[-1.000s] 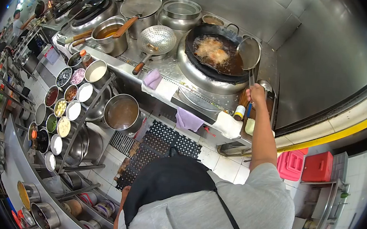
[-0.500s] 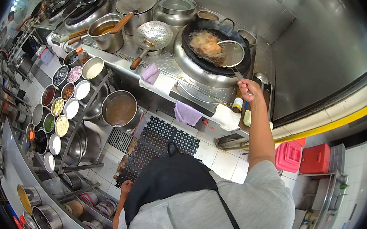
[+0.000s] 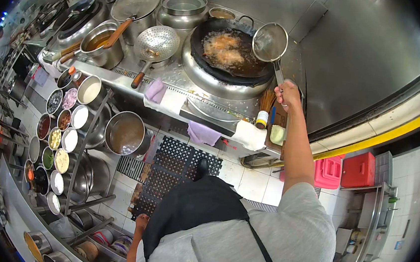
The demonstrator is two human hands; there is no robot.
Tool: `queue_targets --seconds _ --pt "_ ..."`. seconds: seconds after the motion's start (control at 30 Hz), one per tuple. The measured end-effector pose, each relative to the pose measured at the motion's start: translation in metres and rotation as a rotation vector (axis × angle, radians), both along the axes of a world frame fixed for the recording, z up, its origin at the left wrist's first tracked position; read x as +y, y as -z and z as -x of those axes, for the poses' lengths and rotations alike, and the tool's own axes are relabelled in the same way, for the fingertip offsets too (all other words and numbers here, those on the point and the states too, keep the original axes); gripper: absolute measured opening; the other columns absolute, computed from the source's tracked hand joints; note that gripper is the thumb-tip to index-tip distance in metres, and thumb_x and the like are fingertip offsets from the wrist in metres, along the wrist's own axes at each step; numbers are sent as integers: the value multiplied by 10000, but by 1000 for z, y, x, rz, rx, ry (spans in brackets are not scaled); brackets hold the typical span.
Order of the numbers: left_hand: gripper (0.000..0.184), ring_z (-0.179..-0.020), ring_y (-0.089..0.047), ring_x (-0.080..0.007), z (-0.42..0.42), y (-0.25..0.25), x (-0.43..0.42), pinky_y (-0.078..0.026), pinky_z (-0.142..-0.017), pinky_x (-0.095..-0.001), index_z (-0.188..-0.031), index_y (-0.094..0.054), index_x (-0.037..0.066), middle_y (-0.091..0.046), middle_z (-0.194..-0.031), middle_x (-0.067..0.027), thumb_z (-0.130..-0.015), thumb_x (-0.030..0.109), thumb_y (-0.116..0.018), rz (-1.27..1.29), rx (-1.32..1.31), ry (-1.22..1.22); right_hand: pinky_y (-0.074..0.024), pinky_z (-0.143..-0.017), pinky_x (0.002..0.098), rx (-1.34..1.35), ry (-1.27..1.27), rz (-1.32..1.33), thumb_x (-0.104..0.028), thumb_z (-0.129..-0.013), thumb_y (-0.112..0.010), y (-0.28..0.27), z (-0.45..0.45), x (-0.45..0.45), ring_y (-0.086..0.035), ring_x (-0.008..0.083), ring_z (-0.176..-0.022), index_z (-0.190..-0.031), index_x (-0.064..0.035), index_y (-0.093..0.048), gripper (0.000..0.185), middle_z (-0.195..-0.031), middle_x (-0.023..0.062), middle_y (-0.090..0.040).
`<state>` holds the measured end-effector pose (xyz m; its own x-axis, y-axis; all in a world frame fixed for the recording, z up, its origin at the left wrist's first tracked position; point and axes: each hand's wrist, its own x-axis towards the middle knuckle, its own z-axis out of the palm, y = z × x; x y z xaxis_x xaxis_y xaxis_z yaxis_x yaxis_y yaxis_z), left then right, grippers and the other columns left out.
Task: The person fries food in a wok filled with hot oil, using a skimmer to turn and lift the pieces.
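Note:
My right hand (image 3: 288, 94) is closed around the handle of a round wire-mesh skimmer (image 3: 270, 42). The skimmer's mesh head is raised over the right rim of a black wok (image 3: 197, 47), clear of the oil. Orange-brown food (image 3: 224, 48) is frying in bubbling oil in that wok, at its left and middle. Just below my right hand are a bamboo brush (image 3: 266, 103) and a small bottle with a yellow-and-white label (image 3: 261, 119). My left hand (image 3: 142, 220) hangs low beside my apron, away from the stove, its fingers too small and partly hidden to read.
Left of the wok are a perforated ladle (image 3: 156, 44) and a pot of amber liquid (image 3: 100, 46). Several ingredient containers fill a rack (image 3: 89, 145) at left, beside a large pot of brownish liquid (image 3: 125, 133). Purple cloths (image 3: 204, 133) hang on the stove's front edge. A steel wall (image 3: 360, 69) stands at right.
My right hand has lifted the skimmer out of the oil and moved it to the wok's right rim. The food stays in the oil. The view has shifted slightly.

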<state>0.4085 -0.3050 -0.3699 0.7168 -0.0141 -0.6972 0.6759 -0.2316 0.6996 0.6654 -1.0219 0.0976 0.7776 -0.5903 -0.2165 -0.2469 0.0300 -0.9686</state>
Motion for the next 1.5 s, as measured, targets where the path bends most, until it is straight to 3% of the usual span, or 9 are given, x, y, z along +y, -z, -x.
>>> queue_targets --seconds 0.23,0.33,0.57,0.63,0.77,0.9,1.07,1.33,1.5 --pt "47 -542 -515 -166 -106 -61 -76 -421 -438 -316 -902 -512 90 -533 -658 -37 -877 114 -481 570 303 -229 -435 -440 327 -35 52 326 -62 -860 -429 -8 -79 -94 -550 195 -544 -1303 24 -397 452 -699 109 -586" --pt "122 -522 -509 -151 -154 -124 -146 -422 -443 -305 -987 -509 75 -536 -681 -30 -868 103 -494 -108 56 153 -498 -642 431 66 182 1390 -66 -820 -466 19 -122 -151 -618 380 -755 -1237 10 -488 424 -872 238 -631" --pt "173 -603 -533 -134 -200 -126 -181 -448 -522 -292 -1026 -517 55 -547 -711 -40 -855 77 -510 94 37 -90 -421 -925 422 315 -15 1313 -141 -788 -566 56 -159 -207 -521 395 -1059 -1076 11 -585 327 -1112 247 -562" --pt "94 -574 -532 -151 -199 -132 -174 -442 -499 -303 -948 -537 70 -555 -717 -49 -865 89 -497 12 40 -88 -501 -743 393 245 -100 1548 -129 -815 -533 57 -142 -197 -612 336 -865 -1063 7 -593 290 -981 197 -620" --pt "174 -499 -527 -166 -199 -106 -135 -400 -409 -294 -730 -503 69 -551 -636 -42 -863 180 -488 131 311 -180 -310 -375 183 -114 84 188 -43 -858 -413 25 -98 -132 -403 41 -481 -1130 -51 -521 293 -701 -9 -509" --pt "207 -681 -603 -211 -227 -90 -136 -471 -546 -384 -725 -608 58 -627 -733 -75 -811 234 -544 -194 351 176 -300 -357 172 -204 66 -24 -23 -870 -404 -7 -44 -91 -387 40 -490 -1076 -35 -506 230 -713 15 -513" --pt "220 -904 -616 -287 -287 -91 -210 -471 -792 -352 -850 -660 91 -647 -929 -141 -809 277 -547 -301 -495 1228 -295 -344 169 -117 38 -26 -1 -866 -408 -20 4 -53 -402 42 -492 -1054 -38 -510 217 -725 23 -517" --pt "340 -823 -619 -269 -286 -69 -410 -472 -756 -356 -889 -617 7 -636 -869 -181 -834 333 -538 89 -321 1153 -286 -347 177 -115 163 -107 -1 -871 -408 -5 30 -12 -393 45 -482 -1091 -47 -502 243 -718 29 -521" --pt "358 -1153 -448 -342 -253 -92 -484 -444 -880 -554 -1174 -425 73 -500 -1164 -122 -869 180 -579 619 654 436 -298 -356 175 -152 160 -199 -8 -880 -421 6 35 -2 -397 46 -491 -1146 -40 -467 272 -739 36 -517"
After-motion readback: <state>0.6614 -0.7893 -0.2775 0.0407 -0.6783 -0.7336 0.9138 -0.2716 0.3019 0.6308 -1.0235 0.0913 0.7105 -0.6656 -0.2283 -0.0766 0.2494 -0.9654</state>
